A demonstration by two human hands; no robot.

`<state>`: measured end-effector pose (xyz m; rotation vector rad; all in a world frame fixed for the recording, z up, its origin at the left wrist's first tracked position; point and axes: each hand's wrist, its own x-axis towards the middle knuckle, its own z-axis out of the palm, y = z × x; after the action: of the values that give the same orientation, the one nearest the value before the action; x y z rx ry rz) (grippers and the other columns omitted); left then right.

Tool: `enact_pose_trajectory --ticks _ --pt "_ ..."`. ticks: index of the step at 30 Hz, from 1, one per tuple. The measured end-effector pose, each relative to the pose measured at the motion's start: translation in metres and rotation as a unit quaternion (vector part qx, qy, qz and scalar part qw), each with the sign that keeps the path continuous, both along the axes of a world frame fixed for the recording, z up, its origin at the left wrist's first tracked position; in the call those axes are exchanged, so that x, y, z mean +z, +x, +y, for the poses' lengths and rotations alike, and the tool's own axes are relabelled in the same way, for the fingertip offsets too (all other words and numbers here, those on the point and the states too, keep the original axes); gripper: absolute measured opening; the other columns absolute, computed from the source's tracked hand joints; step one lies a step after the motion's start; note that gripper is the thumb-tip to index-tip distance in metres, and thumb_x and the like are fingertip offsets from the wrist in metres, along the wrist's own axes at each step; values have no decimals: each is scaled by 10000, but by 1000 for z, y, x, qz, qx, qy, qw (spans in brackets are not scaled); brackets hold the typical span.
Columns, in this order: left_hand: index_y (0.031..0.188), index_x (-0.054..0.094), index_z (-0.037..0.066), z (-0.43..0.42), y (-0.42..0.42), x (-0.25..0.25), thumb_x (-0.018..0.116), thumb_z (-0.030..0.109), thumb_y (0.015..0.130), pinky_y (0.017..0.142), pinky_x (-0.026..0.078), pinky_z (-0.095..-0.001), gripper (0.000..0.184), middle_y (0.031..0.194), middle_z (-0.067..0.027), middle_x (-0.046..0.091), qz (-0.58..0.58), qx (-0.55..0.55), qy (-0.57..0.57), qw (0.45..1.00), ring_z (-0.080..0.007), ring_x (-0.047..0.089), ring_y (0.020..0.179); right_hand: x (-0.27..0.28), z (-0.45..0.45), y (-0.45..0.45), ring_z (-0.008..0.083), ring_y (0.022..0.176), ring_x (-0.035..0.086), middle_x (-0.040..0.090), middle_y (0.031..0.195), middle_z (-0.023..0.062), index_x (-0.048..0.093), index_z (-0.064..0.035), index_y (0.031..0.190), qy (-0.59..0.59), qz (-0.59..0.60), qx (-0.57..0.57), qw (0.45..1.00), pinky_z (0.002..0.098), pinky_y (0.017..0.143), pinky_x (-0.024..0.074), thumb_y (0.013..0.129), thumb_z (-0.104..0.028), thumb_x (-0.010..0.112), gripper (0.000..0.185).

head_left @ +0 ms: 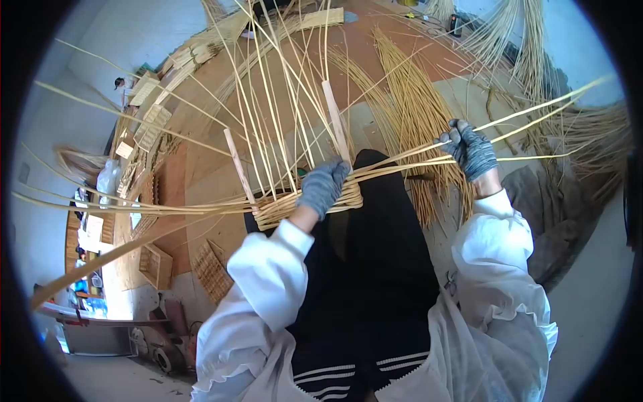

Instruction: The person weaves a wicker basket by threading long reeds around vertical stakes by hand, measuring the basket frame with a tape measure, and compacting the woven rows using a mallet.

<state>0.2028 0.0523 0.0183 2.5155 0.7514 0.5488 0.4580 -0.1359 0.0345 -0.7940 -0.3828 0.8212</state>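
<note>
A partly woven wicker basket lies across my lap, its upright canes spreading away from me. Two thicker wooden stakes stand among those uprights. My left hand, in a grey glove, is closed over the woven edge near the right stake; its fingertips are partly hidden. Out to the right, my gloved right hand is closed around long willow rods that run from the weave. Other loose rods reach out from the basket to the left.
A big bundle of willow rods lies on the floor ahead. More rods hang and lie at the right wall. Finished wicker baskets line the left side, with another basket nearer me. A wheeled machine stands at lower left.
</note>
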Motion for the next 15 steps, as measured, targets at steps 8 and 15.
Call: enact_pose_trajectory --ticks 8,15 --pt "926 635 -2 21 14 14 579 378 810 774 449 -353 401 889 -181 637 67 -10 -173 983 -324 598 857 17 3 -10 313 818 630 608 774 168 535 19 883 -60 -27 -41 997 399 708 557 922 -319 429 356" --pt "921 618 12 10 19 22 492 335 867 722 464 -343 351 840 -143 647 143 39 -14 989 -292 614 799 143 -3 -108 276 904 612 625 925 162 587 31 912 -151 -457 32 876 352 783 504 903 -222 467 280"
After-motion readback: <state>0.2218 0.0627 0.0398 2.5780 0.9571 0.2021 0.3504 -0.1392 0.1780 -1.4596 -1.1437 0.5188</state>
